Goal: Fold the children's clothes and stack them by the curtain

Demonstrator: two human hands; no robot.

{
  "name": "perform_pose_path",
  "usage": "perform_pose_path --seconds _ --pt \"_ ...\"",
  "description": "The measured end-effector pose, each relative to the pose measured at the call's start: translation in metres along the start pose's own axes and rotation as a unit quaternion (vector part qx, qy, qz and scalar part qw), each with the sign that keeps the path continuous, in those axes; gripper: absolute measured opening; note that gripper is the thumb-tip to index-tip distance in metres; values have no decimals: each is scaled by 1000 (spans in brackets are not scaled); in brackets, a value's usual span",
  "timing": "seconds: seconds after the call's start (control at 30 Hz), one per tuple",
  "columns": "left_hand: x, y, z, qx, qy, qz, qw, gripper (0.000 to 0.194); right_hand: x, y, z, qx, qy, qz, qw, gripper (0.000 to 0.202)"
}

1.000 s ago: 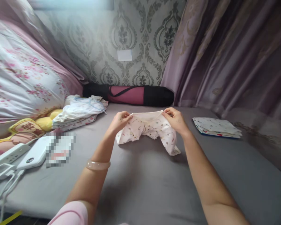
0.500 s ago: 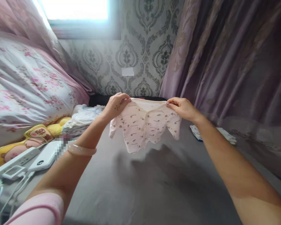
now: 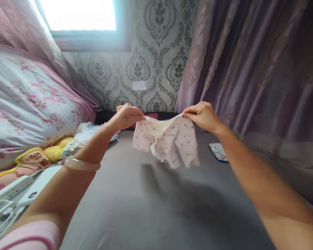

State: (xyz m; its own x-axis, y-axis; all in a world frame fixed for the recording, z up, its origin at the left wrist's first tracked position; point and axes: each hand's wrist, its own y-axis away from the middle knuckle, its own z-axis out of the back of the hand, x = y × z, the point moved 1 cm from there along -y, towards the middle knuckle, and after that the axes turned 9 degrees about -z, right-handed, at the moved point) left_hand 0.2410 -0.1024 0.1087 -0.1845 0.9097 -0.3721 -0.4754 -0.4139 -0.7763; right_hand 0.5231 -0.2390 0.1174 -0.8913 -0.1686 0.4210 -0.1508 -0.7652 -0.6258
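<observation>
A small white baby shirt [image 3: 169, 139] with a scattered print hangs in the air between my hands. My left hand [image 3: 127, 116] pinches it at one shoulder, by the neckline. At the opposite shoulder my right hand [image 3: 202, 115] grips it between thumb and fingers. The neckline sags between the two grips, and the sleeves and hem dangle, slightly blurred and rumpled. Beneath it lies the grey bed sheet [image 3: 114, 201], where the shirt and arms cast a shadow.
Left are a pile of folded clothes [image 3: 79, 137], a yellow cartoon cushion [image 3: 33, 158], a white power strip [image 3: 11, 191] and a white power bank [image 3: 39, 185] with cables. Right of my hands lies folded printed cloth [image 3: 218, 152], partly behind my forearm. Purple curtains [image 3: 232, 69] hang at the right.
The shirt's lower part has swung and crumpled, its sleeves and hem shifting, while both hands keep their hold at the shoulders. The view has tilted slightly upward and moved right.
</observation>
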Motion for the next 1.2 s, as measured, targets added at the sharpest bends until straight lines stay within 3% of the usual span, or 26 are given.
perform_pose_path --seconds 0.07,0.13,0.27,0.4,0.6,0.73,0.93,1.13,1.2 --pt "5 2 -9 -17 -3 14 1000 26 -1 -2 -7 -35 3 -1 999 25" --pt "9 2 -18 -9 1 36 999 26 -3 -3 -14 -23 15 1 1000 23" --pt "14 -1 -31 -4 31 77 997 26 -8 -5 -24 -57 36 -25 997 21" --pt "17 -2 -40 -21 68 110 991 24 -13 -5 -29 -19 54 -36 998 21" --pt "20 0 -43 -73 194 108 972 40 -12 0 -27 -37 55 -47 997 21" --pt "21 0 -44 -33 189 111 975 34 -10 2 -25 -2 58 -40 998 20" --pt "17 2 -54 -18 209 135 968 36 -12 1 -29 -17 47 -50 997 25" --pt "18 4 -57 -18 221 168 960 43 -23 1 -33 -50 38 -80 995 20" --pt "23 5 -56 -42 218 193 956 44 -28 1 -34 -85 32 -97 991 17"
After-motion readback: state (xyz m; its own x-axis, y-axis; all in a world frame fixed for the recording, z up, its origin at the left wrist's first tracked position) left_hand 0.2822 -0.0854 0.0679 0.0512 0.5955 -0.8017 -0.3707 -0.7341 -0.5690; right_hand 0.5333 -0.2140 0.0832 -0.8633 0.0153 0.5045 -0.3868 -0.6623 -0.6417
